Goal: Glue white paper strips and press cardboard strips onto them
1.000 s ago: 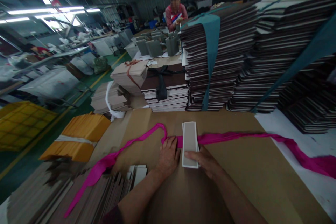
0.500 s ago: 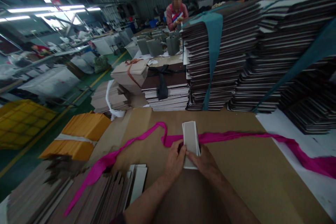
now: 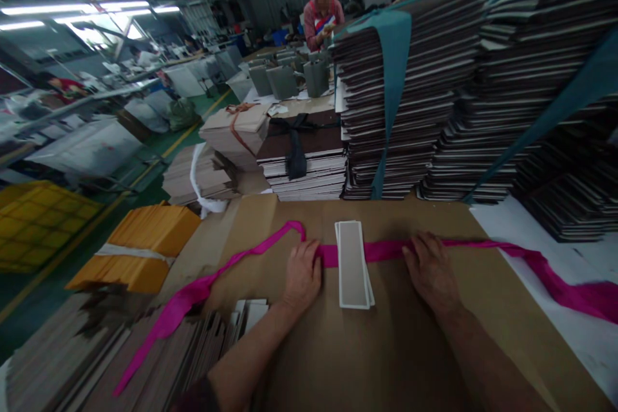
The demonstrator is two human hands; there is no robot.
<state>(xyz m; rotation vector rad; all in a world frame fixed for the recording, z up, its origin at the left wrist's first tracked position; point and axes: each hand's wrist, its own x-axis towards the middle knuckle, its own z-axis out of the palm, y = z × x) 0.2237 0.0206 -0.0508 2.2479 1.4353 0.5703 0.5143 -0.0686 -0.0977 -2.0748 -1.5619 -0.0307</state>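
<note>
A small stack of narrow grey cards with white borders point(image 3: 351, 270) lies on the brown cardboard sheet point(image 3: 381, 347), across a bright pink cloth strip point(image 3: 381, 251). The cards are slightly fanned at the lower right. Left of the stack, my left hand point(image 3: 303, 275) is closed on the strip, its fingertips close to the cards. My right hand point(image 3: 431, 270) has its thumb and fingers closed around the strip farther to the right. Between the hands the strip runs fairly flat and straight under the cards. Its loose ends trail off to both sides.
Tall bundles of dark boards point(image 3: 405, 96) tied with teal cloth stand behind the cardboard. A tied orange bundle point(image 3: 145, 238) and rows of grey-brown boards point(image 3: 159, 354) lie on the left. Beyond the stacks a person point(image 3: 323, 19) handles something near grey upright pieces point(image 3: 282, 80).
Both hands have let go of the card stack and moved apart onto the pink strip, one on each side. The stack now lies flat, slightly fanned. The view has shifted a little.
</note>
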